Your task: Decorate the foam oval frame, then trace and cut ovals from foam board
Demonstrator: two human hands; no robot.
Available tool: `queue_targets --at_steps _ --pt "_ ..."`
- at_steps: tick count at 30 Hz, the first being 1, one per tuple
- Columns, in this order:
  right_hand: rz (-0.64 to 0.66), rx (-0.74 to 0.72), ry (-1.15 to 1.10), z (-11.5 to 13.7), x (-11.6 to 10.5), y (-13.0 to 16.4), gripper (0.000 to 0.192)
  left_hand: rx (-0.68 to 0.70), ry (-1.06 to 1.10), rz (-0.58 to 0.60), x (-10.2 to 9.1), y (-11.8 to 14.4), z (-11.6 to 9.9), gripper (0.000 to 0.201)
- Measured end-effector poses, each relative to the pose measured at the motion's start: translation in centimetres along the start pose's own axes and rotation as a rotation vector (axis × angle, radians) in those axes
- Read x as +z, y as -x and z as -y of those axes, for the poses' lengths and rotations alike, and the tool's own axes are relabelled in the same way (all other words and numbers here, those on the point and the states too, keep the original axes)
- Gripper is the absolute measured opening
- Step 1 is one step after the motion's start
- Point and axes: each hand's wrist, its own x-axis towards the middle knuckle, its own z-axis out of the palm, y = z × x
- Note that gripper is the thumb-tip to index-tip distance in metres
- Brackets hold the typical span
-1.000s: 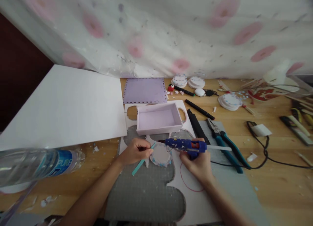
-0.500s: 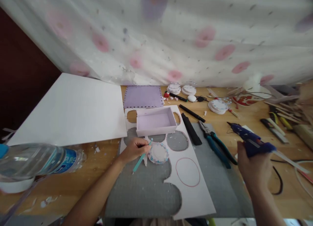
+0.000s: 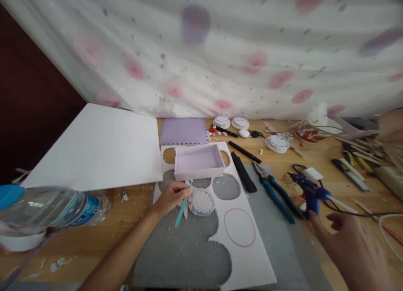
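The right hand (image 3: 352, 245) has let go of the blue glue gun (image 3: 310, 190), now standing near the worktop's right edge, fingers spread. The left hand (image 3: 171, 196) still pinches a teal stick (image 3: 183, 205) against the round disc (image 3: 202, 201), so gluing has paused.

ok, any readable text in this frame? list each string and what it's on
"PURE", white letters on the blue label of the water bottle lying at the left edge; the label's other print is too blurred to read.
Red-and-white bowl at the back right: red markings, too blurred to tell whether they are text.
Blue glue gun by the right hand: no legible marking.
Nothing else in view carries readable words or numbers.
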Motion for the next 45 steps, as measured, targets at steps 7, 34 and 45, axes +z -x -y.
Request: queue_targets --at_steps 7,34,45 --pt "-0.03 -0.659 -0.363 11.2 -0.9 2.2 0.019 -0.144 0.278 -0.295 3.8 0.6 -4.3 0.035" --pt "0.311 -0.047 -1.457 19.8 6.9 3.7 0.017 -0.071 -0.278 -0.028 2.6 2.2 -3.2 0.019" --pt "0.491 -0.081 -1.503 19.5 6.8 4.2 0.018 0.007 -0.173 0.14 1.6 0.2 -0.3 0.03"
